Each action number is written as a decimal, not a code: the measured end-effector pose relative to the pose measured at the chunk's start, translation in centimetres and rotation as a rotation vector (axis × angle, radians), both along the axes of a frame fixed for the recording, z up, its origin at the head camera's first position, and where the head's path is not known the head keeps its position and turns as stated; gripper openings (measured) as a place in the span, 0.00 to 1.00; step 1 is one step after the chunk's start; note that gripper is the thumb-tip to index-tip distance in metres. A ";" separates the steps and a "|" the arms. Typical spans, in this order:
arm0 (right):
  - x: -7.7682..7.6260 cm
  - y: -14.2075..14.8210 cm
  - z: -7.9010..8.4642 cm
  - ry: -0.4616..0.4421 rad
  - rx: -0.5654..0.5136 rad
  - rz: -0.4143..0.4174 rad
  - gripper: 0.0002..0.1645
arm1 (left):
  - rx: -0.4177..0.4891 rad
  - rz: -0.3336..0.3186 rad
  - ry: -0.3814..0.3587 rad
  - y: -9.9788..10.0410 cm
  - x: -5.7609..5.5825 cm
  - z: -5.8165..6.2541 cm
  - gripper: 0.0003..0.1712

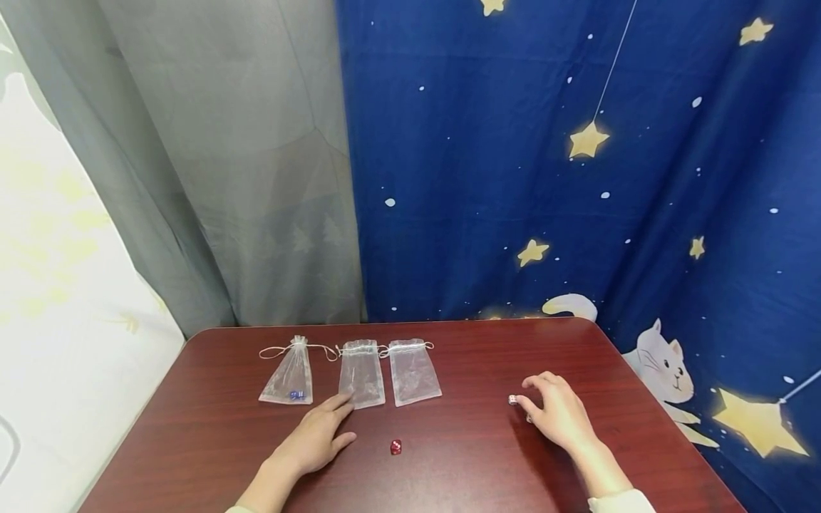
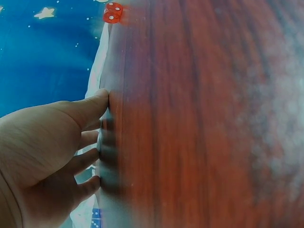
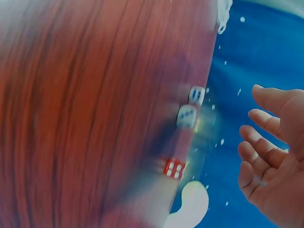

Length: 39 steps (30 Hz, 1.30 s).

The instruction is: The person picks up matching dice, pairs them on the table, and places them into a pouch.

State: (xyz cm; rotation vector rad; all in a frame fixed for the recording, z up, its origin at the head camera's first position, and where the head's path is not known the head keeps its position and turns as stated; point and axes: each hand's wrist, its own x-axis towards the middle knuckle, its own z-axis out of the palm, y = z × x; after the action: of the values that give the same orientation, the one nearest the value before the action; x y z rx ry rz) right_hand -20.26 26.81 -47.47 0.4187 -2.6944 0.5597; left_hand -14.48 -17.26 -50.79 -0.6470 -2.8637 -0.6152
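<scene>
1. Left bag [image 1: 286, 370]: we had blue dice [image 1: 297, 395] inside, probably for containment.
2. Our left hand [image 1: 314, 438], fingers extended, met middle bag [image 1: 362, 374], likely steadying it.
3. Red die [image 1: 395, 447] lay on worktop [image 1: 449, 456].
4. Our right hand [image 1: 561, 413], relaxed, gripped nothing beside white dice [image 1: 512, 400], presumably placed within reach.

1. Drawstring organza pouches [image 1: 415, 377]: three.
2. White dice [image 3: 187, 116]: two.
3. White-pipped red die [image 3: 174, 168] near the white dice: one.
4. Translucent red dice [image 2: 113, 13] in front of the pouches: at least one, exact count unclear.
5. Blue dice [image 1: 296, 395] inside the leftmost pouch: at least one, exact count unclear.
6. Hands: two, one left hand [image 1: 311, 438], one right hand [image 1: 560, 413].
7. Surface [image 1: 462, 470]: one.
8. Blue star-printed curtain [image 1: 462, 178]: one.
</scene>
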 end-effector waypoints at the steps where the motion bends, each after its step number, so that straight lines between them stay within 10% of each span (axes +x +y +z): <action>1: -0.1 0.3 0.0 -0.004 0.004 -0.009 0.13 | 0.001 0.001 -0.002 0.0 0.0 0.0 0.27; 39: -1.1 5.1 -2.2 -0.238 0.097 -0.029 0.09 | 0.013 0.004 -0.016 0.1 0.2 0.1 0.27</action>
State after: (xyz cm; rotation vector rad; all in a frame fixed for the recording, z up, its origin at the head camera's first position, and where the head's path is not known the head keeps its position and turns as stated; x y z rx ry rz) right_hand -21.35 31.92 -49.71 0.3570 -2.9597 0.5003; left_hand -14.30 -17.15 -50.68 -0.6367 -2.8724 -0.6405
